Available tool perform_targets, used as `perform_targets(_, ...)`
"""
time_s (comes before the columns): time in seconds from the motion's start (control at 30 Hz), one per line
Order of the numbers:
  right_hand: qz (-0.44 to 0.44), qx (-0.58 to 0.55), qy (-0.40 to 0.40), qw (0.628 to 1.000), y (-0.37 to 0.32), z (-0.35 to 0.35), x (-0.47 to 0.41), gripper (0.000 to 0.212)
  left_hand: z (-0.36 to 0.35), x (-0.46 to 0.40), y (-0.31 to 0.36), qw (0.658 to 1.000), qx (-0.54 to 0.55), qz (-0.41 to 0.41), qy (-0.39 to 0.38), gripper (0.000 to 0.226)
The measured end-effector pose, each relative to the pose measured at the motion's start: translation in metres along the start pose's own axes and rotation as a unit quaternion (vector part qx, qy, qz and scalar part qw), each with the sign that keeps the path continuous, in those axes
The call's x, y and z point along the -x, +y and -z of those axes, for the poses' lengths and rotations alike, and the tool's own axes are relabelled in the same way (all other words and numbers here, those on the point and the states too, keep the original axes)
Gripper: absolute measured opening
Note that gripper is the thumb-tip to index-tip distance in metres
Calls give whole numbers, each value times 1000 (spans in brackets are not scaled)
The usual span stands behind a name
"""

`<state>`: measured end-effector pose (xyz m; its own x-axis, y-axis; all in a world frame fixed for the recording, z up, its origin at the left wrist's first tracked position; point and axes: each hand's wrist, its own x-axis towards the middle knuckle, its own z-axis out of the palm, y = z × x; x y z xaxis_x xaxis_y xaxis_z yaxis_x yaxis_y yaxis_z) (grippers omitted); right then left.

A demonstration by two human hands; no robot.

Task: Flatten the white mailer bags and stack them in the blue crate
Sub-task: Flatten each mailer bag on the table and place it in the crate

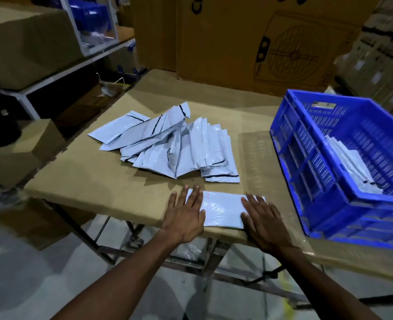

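Observation:
One white mailer bag (pixel 222 209) lies flat at the table's near edge. My left hand (pixel 184 214) presses its left end with straight fingers, and my right hand (pixel 263 221) presses its right end the same way. Behind it sits a loose pile of several white mailer bags (pixel 174 144), some creased and overlapping. The blue crate (pixel 306 158) stands at the right of the table, tilted in view, with a few flattened bags (pixel 350 165) lying inside it.
The table is covered with brown cardboard (pixel 98 179), and its near edge runs just under my hands. Large cardboard boxes (pixel 248 38) stand behind the table. A shelf with boxes (pixel 29 42) is at the left, and the metal table frame (pixel 130 245) shows below.

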<state>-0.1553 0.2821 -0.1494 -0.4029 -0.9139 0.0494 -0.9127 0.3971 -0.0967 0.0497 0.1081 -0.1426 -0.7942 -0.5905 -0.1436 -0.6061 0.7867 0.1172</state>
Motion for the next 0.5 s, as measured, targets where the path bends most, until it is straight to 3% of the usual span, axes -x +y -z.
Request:
perform_targets(0.13, -2, 13, 9, 1000, -5, 4, -1, 55, 16, -5, 15, 999, 20, 23, 21, 70)
perform_targets(0.23, 3, 16, 8, 1000, -5, 8, 1, 56, 19, -14, 51, 998, 36, -52, 26, 78)
perform_targets(0.3, 8, 13, 4, 1000, -5, 10, 1, 60, 5, -20, 72, 996, 25, -91, 0, 71)
perform_targets(0.4, 11, 19, 5, 1000, -5, 8, 3, 63, -5, -18, 81, 995, 21, -95, -14, 60)
perform_targets(0.5, -3, 6, 4, 1000, -6, 7, 0, 58, -5, -14, 67, 996, 21, -85, 22, 73)
